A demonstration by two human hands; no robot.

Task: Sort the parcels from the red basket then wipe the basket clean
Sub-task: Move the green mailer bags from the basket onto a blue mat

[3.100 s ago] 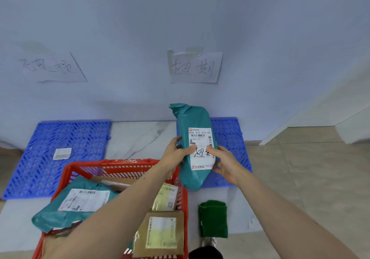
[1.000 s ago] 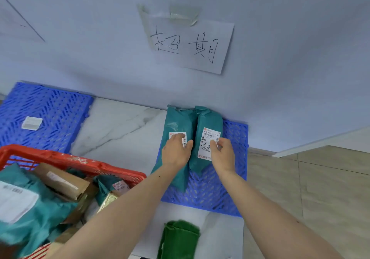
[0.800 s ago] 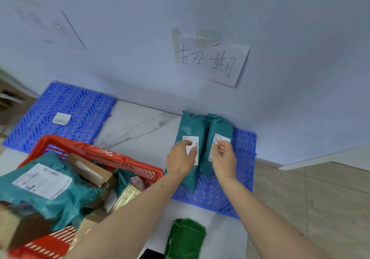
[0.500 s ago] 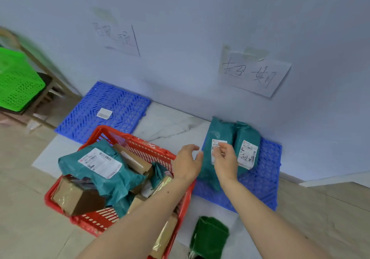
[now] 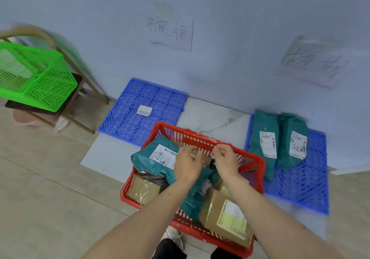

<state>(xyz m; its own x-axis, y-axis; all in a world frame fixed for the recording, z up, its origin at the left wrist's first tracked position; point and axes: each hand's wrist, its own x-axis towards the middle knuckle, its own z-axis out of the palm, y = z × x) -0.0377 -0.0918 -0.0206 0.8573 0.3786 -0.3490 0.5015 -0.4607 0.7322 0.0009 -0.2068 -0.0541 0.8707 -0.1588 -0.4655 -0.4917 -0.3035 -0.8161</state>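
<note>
The slatted red plastic basket (image 5: 254, 166) sits on the floor, packed with crinkled teal poly mailers (image 5: 152, 158) and taped brown cardboard boxes (image 5: 224, 216). Above it, the left hand (image 5: 187, 166) and right hand (image 5: 225, 161) hover with fingers loosely curled, seemingly pinching nothing. Two labelled teal parcels (image 5: 264, 136) lie on a blue lattice mat (image 5: 308, 186). Wall signs are handwritten.

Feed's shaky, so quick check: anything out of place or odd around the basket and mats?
Mostly tidy. One oddity: a loose white label lies alone on the left blue mat, attached to no parcel. The two teal parcels sit neatly side by side on the right blue mat.
</note>
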